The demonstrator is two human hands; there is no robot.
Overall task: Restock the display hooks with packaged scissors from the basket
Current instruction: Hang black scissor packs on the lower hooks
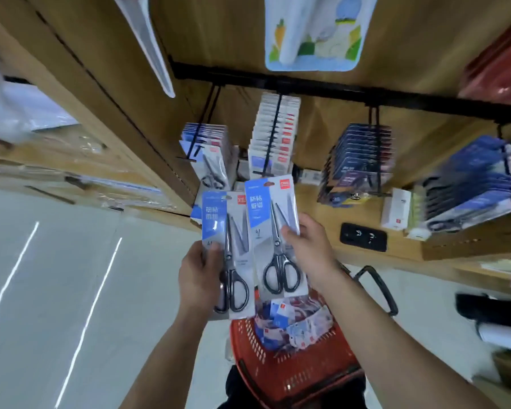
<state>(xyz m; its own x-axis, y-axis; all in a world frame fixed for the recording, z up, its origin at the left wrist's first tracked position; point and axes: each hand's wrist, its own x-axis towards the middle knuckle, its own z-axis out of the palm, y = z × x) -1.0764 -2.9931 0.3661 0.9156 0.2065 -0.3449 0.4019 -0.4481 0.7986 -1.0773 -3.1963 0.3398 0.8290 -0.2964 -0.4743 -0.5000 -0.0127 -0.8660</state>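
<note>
A: Where are the scissors?

B: Each hand holds one pack. The left hand [199, 276] grips the left pack [236, 219] by its side, thumb on the front, fingers behind. The right hand [310, 249] pinches the right pack [273, 219] the same way, at its right edge.

A: How do the packs stand?

B: Both stand tall. The blades point up and the black handles point down. The little hang hole is at the top of each card.

A: And the hooks?

B: They stick out from the black rail [322, 88], up and ahead of the hands. The top of the right pack is just under the tip of the middle hook [273, 134]. The top of the left pack is just below the left hook [197, 134].

A: Which hand is closer?

B: I think the right one is nearest to a hook tip. But the middle hook looks full. The left hook has room and shows the same kind of scissors in front. Either way, a pack must go up so that its hole meets a tip.

A: Let's count.

B: Two packs held, one in each hand. One red basket [292, 379] sits low, under the arms, with more packs inside, too jumbled to count. I see at least four hooks with packs. Those packs are too many and too blurry to count.
</note>
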